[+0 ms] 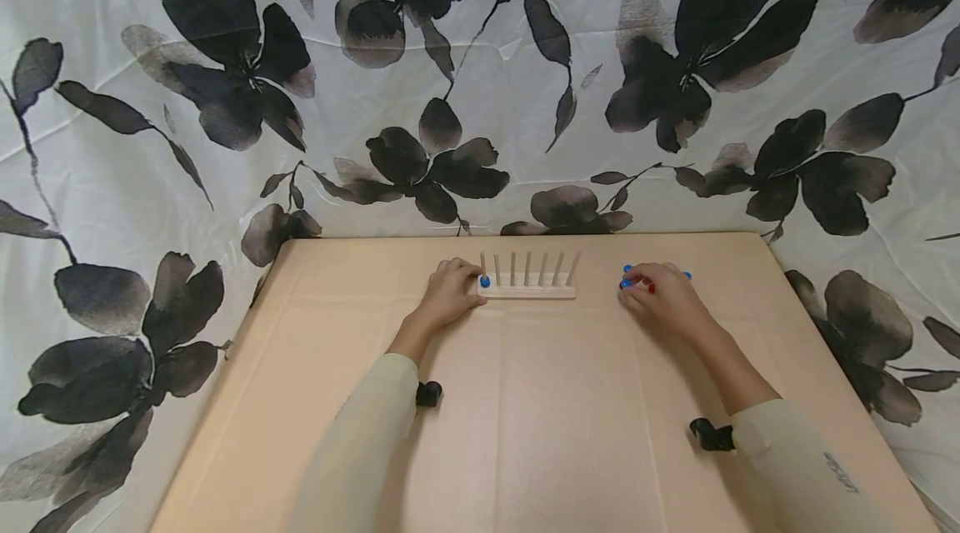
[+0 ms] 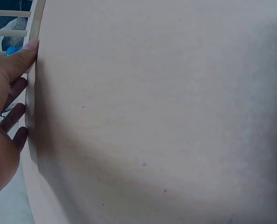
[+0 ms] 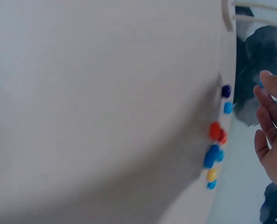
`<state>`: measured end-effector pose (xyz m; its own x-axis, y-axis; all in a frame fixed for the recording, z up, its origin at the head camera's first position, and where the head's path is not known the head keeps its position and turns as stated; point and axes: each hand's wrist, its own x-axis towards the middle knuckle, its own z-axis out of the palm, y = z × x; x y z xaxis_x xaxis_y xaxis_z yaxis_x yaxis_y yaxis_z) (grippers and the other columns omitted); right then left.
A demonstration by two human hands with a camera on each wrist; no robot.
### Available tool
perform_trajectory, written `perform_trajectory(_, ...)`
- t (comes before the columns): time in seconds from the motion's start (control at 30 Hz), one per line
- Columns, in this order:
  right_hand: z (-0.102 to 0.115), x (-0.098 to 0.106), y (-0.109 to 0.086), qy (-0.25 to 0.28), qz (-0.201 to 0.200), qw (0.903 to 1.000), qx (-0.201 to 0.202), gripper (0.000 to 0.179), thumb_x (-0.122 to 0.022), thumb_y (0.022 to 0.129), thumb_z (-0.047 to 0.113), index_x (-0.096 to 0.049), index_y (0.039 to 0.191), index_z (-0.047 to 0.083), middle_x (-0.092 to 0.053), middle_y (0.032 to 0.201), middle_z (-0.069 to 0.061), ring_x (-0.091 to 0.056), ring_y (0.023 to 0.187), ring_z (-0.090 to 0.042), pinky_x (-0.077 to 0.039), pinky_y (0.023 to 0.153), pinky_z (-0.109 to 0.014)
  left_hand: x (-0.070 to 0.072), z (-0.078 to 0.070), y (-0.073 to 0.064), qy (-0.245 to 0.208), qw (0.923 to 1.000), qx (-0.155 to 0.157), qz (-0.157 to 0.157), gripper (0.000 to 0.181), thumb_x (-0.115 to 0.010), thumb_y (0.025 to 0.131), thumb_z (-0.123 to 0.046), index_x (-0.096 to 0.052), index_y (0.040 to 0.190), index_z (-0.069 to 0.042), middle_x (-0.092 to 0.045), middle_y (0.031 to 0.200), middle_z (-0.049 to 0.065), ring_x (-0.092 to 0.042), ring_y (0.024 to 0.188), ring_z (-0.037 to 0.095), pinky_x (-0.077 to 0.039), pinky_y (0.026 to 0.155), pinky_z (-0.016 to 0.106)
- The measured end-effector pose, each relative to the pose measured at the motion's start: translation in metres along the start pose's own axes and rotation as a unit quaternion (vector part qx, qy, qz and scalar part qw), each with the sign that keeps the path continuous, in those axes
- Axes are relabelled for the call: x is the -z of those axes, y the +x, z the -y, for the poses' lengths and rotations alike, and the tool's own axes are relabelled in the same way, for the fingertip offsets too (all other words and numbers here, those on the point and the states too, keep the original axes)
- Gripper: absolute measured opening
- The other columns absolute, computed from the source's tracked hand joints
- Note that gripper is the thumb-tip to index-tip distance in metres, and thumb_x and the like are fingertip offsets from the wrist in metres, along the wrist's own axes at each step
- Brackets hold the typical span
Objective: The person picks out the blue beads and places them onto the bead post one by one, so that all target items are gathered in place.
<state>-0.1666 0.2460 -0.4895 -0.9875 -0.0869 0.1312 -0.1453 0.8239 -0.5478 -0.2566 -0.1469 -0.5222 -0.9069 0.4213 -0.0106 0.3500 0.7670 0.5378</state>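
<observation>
My left hand grips the left end of a pale wooden peg rack, its thumb along the front of the base. A row of several upright pegs stands on the rack. Low on the leftmost peg sits a blue bead, right beside the fingertips. Over at the right, my right hand is raised over a group of loose beads and pinches a small blue bead between thumb and forefinger, mostly covered by the fingers. Red beads, a yellow bead and a dark blue bead lie below it.
The rack and beads are near the far edge of a light tan table. Behind the table hangs a white cloth with dark flowers. A small black object shows at the left cuff, another black one at the right cuff.
</observation>
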Motion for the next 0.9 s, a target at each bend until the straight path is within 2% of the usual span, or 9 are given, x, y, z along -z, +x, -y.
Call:
perform_trajectory(0.1, 0.011, -0.001, 0.007, 0.003, -0.001, 1.0, 0.007, 0.019, -0.075, 0.094, 0.013, -0.075, 0.111, 0.004, -0.074, 0.108, -0.017, -0.06, 0.1, -0.035, -0.047, 0.086, -0.048, 0.0, 0.0, 0.0, -0.002, 1.0, 0.001, 0.0, 0.056, -0.085, 0.086, -0.031, -0.067, 0.134, -0.009, -0.061, 0.134, 0.01, -0.049, 0.132, 0.031, -0.037, 0.114, 0.052)
perform_trajectory(0.3, 0.033, 0.004, 0.023, 0.001, -0.014, 0.9996, 0.026, 0.018, -0.075, 0.095, 0.014, -0.074, 0.111, 0.006, -0.074, 0.103, -0.013, -0.061, 0.097, -0.033, -0.048, 0.084, -0.048, 0.001, -0.001, 0.0, -0.007, 0.9999, 0.006, 0.006, 0.055, -0.084, 0.087, -0.032, -0.066, 0.135, -0.01, -0.06, 0.135, 0.01, -0.048, 0.132, 0.03, -0.037, 0.114, 0.051)
perform_trajectory(0.5, 0.059, 0.01, 0.035, 0.012, -0.028, 0.9986, 0.043, 0.022, -0.075, 0.096, 0.016, -0.071, 0.115, 0.006, -0.072, 0.107, -0.012, -0.064, 0.102, -0.032, -0.052, 0.088, -0.052, 0.0, 0.0, 0.001, -0.006, 0.9999, 0.006, 0.007, 0.056, -0.084, 0.087, -0.031, -0.066, 0.135, -0.009, -0.06, 0.135, 0.01, -0.048, 0.132, 0.03, -0.037, 0.115, 0.05)
perform_trajectory(0.9, 0.11, -0.003, 0.057, 0.026, -0.05, 0.9922, 0.111, 0.015, -0.078, 0.093, 0.014, -0.075, 0.106, 0.009, -0.074, 0.1, -0.009, -0.061, 0.095, -0.028, -0.048, 0.08, -0.041, 0.001, 0.002, -0.001, 0.001, 0.9999, 0.004, 0.014, 0.055, -0.084, 0.087, -0.033, -0.067, 0.134, -0.011, -0.06, 0.135, 0.009, -0.048, 0.132, 0.029, -0.037, 0.114, 0.05)
